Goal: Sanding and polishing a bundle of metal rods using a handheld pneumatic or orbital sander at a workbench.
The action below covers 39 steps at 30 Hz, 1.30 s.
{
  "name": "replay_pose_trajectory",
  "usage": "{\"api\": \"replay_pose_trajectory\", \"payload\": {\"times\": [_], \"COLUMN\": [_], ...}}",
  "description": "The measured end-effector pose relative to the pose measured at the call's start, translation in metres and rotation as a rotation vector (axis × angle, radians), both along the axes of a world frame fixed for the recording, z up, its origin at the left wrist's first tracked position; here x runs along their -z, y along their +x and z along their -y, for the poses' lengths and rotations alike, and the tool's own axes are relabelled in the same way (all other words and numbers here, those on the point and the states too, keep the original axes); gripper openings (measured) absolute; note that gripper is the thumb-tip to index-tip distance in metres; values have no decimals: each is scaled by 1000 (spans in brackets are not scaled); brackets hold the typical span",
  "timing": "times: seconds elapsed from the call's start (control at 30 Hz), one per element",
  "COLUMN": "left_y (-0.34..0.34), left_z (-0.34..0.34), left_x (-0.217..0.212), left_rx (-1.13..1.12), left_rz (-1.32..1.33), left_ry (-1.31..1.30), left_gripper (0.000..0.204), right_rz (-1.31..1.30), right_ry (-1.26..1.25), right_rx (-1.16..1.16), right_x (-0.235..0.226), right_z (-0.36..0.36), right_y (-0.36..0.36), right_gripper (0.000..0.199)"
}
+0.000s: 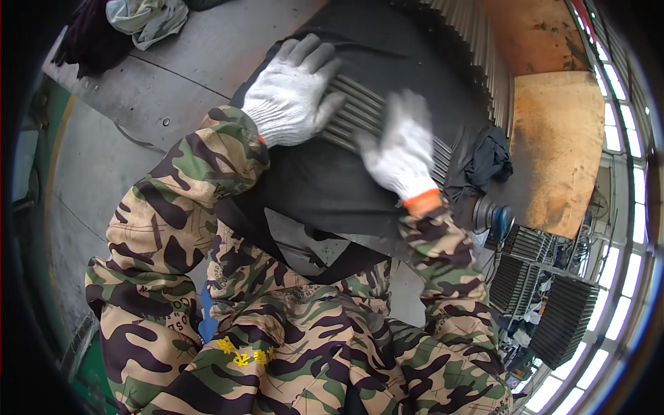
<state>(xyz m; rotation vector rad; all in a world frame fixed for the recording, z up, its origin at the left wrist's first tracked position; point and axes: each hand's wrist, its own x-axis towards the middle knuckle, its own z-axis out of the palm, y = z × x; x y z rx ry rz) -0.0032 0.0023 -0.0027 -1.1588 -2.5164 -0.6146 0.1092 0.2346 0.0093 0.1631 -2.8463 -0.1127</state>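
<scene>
Several slim grey metal rods (356,104) lie side by side on a black cloth (311,187), slanting from upper left to lower right. My left hand (290,93), in a white knit glove, rests flat with fingers outstretched over their upper left end. Across the middle of the rods is my gloved right hand (401,145), its fingers extended and thumb apart, blurred by motion. Parts of the rods are hidden beneath both hands. I cannot tell how firmly the right hand touches them.
A row of long metal bars (477,41) stands along the far right, beside a wooden board (557,152). A dark crumpled cloth (489,155) and a blue-and-metal power tool (494,218) lie at right. Pale rags (146,17) sit far left on the metal table (180,52).
</scene>
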Motion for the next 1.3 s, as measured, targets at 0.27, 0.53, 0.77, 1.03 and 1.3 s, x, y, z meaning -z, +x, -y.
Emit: {"api": "replay_pose_trajectory", "payload": {"times": [0.27, 0.53, 0.77, 1.03, 1.3], "left_y": [-17, -14, -16, -31, -16], "left_z": [25, 25, 9, 24, -5], "left_x": [10, 11, 6, 28, 0], "left_rx": [72, 7, -30, 69, -149], "left_rz": [86, 41, 29, -17, -58], "left_ry": [-52, -185, -161, -80, -216], "left_gripper": [61, 71, 70, 71, 75], "right_rz": [69, 23, -12, 350, 97], "right_ry": [-242, -77, 5, -265, -148], "right_rx": [-114, 101, 41, -94, 0], "right_x": [-8, 0, 2, -21, -24], "right_z": [69, -73, -54, 104, -36], "right_y": [-50, 28, 37, -46, 34], "right_gripper": [93, 90, 98, 111, 96]}}
